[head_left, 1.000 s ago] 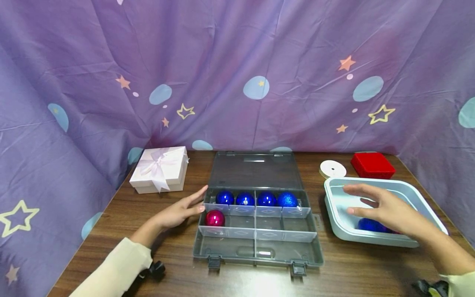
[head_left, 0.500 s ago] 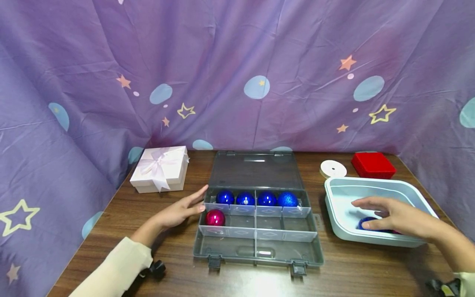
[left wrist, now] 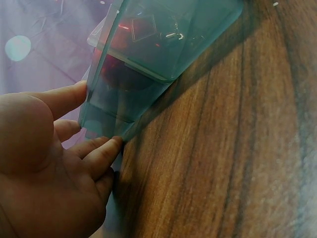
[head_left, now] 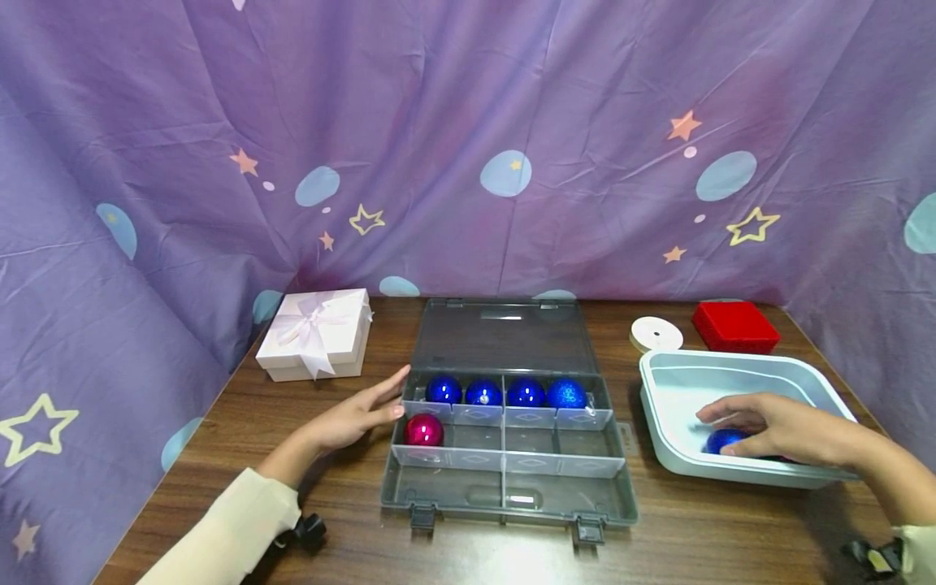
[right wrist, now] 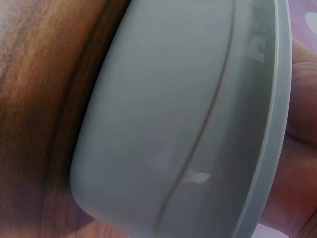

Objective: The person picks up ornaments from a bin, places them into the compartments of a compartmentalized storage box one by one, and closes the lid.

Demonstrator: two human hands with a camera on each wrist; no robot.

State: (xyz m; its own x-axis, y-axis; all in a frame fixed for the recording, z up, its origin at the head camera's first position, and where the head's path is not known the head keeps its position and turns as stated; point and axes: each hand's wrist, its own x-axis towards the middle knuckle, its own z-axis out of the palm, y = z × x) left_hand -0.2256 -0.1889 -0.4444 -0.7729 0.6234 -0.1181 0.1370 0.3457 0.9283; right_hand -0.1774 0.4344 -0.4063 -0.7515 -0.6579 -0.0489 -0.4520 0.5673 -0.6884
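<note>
A grey see-through divider box (head_left: 559, 483) lies with its lid raised back. Its far row holds several blue baubles (head_left: 444, 390); a magenta bauble (head_left: 423, 431) sits at the left of the middle row. My left hand (head_left: 347, 420) touches the box's left side with extended fingers; the left wrist view shows fingertips (left wrist: 116, 140) at its wall. Down in the pale blue tub (head_left: 658, 443), my right hand (head_left: 782, 431) holds a blue bauble (head_left: 720, 440), thumb in front and fingers behind. In the right wrist view the tub wall (right wrist: 163, 114) hides most of that hand.
A white gift box (head_left: 318, 333) with a ribbon bow stands at the back left. Behind the tub are a white ribbon spool (head_left: 656, 334) and a red box (head_left: 734, 327). A purple curtain (head_left: 439, 162) hangs beyond the wooden table (head_left: 344, 504).
My right hand has come lower and a little to the right inside the tub, its fingers closing around a blue bauble. My left hand has stayed at the divider box.
</note>
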